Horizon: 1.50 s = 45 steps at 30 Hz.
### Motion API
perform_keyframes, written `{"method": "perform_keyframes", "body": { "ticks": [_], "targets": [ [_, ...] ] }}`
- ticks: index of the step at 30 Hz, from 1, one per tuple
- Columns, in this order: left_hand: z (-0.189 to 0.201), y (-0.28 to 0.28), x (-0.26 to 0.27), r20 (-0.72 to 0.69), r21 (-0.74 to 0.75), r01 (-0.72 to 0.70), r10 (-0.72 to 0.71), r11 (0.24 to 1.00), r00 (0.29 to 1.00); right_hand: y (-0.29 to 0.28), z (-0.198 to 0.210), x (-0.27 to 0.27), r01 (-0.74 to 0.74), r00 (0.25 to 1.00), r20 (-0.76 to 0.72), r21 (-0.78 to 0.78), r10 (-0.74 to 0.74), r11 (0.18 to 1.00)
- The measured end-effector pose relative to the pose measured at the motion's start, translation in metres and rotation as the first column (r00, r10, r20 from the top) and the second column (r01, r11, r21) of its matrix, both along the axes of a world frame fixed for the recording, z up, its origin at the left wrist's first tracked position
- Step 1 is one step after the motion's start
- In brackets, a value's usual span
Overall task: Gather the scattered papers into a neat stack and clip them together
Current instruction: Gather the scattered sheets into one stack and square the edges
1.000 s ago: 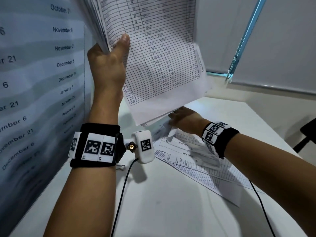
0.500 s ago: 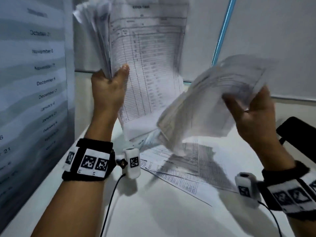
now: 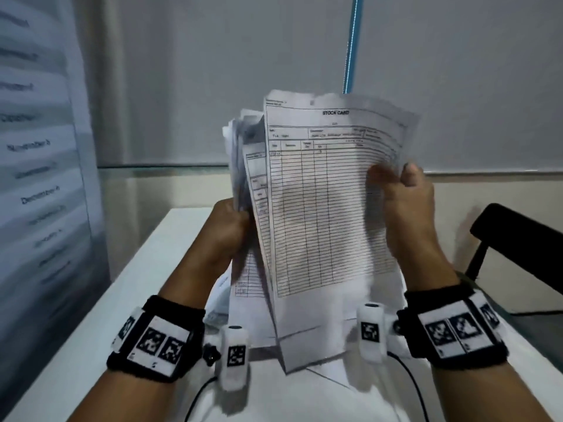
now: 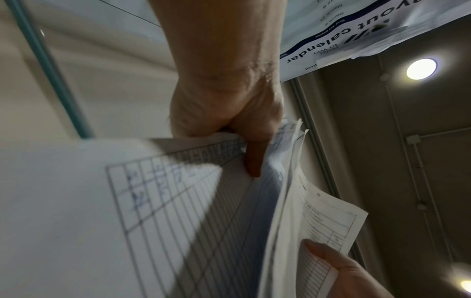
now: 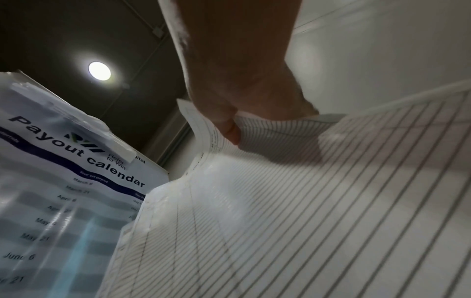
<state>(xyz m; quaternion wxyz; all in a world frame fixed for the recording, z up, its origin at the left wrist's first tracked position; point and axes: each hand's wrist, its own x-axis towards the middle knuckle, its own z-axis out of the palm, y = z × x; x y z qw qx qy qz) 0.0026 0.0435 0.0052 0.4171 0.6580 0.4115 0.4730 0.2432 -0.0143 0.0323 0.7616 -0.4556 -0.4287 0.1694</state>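
We see the bundle of white printed stock-card sheets [image 3: 329,202] held upright in the air above the white table [image 3: 143,269]. The left hand [image 3: 227,236] grips its left edge, thumb curled over the sheets; the right hand [image 3: 405,208] pinches its right edge. More loose white printed sheets [image 3: 329,373] lie on the table beneath, near us.

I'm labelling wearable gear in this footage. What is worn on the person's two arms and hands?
Both forearms are bare, no sleeves. The left wrist carries a black fabric wristband faced with white panels printed with black square fiducial markers; the right wrist has a matching black marker wristband. Beside each band sits a small white rounded camera module bearing its own marker, trailing a thin black cable. The hands wear nothing.
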Motion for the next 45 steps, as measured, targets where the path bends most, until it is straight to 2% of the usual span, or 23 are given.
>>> {"method": "perform_keyframes", "body": {
  "ticks": [4, 6, 11, 14, 17, 19, 21, 23, 25, 28, 31, 34, 37, 39, 41, 43, 45],
  "targets": [
    [-0.002, 0.002, 0.0, 0.099, -0.03, -0.033, 0.035, 0.999, 0.994, 0.006, -0.008, -0.003, -0.116, 0.991, 0.052, -0.07, 0.12, 0.991],
    [-0.005, 0.004, 0.002, 0.097, -0.001, -0.055, 0.054, 0.999, 0.994, 0.009, -0.012, -0.008, -0.079, 0.994, 0.068, -0.059, 0.083, 0.995],
    [-0.007, 0.008, 0.006, 0.048, 0.175, -0.134, 0.127, 0.976, 0.991, 0.008, -0.012, -0.022, 0.036, 0.997, 0.058, 0.127, -0.044, 0.991],
    [-0.003, 0.011, 0.003, 0.029, 0.149, -0.126, 0.123, 0.981, 0.992, 0.007, -0.009, -0.02, 0.027, 0.997, 0.075, 0.121, -0.036, 0.992],
    [-0.003, 0.013, -0.004, 0.03, 0.038, 0.021, -0.022, 0.999, 0.999, 0.014, -0.014, -0.01, -0.004, 0.999, 0.054, 0.067, 0.001, 0.998],
    [-0.006, 0.013, -0.008, 0.169, 0.014, 0.159, -0.159, 0.987, 0.973, 0.017, -0.019, -0.002, -0.064, 0.997, 0.042, 0.013, 0.063, 0.998],
    [-0.008, 0.012, -0.009, 0.284, 0.063, 0.232, -0.241, 0.971, 0.928, 0.019, -0.022, 0.003, -0.135, 0.99, 0.039, -0.048, 0.137, 0.99],
    [-0.012, 0.011, -0.008, 0.255, 0.168, 0.245, -0.282, 0.955, 0.925, 0.021, -0.025, 0.004, -0.177, 0.983, 0.041, -0.092, 0.182, 0.98],
    [-0.015, 0.008, -0.003, 0.167, 0.233, 0.177, -0.219, 0.956, 0.961, 0.024, -0.029, 0.006, -0.221, 0.971, 0.053, -0.158, 0.231, 0.962],
    [-0.016, 0.01, 0.007, 0.129, 0.285, -0.065, 0.029, 0.956, 0.991, 0.025, -0.035, 0.006, -0.338, 0.936, 0.032, -0.207, 0.351, 0.918],
    [-0.016, 0.011, 0.011, 0.212, 0.345, -0.254, 0.189, 0.904, 0.959, 0.024, -0.032, -0.004, -0.283, 0.951, 0.103, -0.101, 0.293, 0.954],
    [-0.013, 0.009, 0.011, 0.257, 0.4, -0.33, 0.241, 0.855, 0.936, 0.022, -0.029, -0.017, -0.242, 0.958, 0.164, 0.024, 0.235, 0.97],
    [-0.006, 0.013, -0.001, 0.312, 0.314, -0.198, 0.096, 0.929, 0.945, 0.024, -0.03, -0.011, -0.328, 0.939, 0.114, 0.001, 0.326, 0.945],
    [-0.01, 0.023, -0.012, 0.366, 0.175, 0.024, -0.088, 0.984, 0.926, 0.028, -0.038, -0.001, -0.478, 0.877, 0.021, -0.07, 0.48, 0.876],
    [-0.02, 0.027, -0.019, 0.392, 0.033, 0.203, -0.199, 0.979, 0.898, 0.03, -0.048, 0.003, -0.56, 0.824, -0.021, -0.176, 0.565, 0.81],
    [-0.025, 0.026, -0.019, 0.363, -0.019, 0.199, -0.178, 0.98, 0.915, 0.031, -0.053, 0.0, -0.508, 0.843, 0.059, -0.239, 0.534, 0.828],
    [-0.023, 0.026, -0.014, 0.336, 0.07, 0.071, -0.091, 0.995, 0.937, 0.033, -0.049, -0.005, -0.392, 0.895, 0.139, -0.206, 0.424, 0.896]
  ]
}}
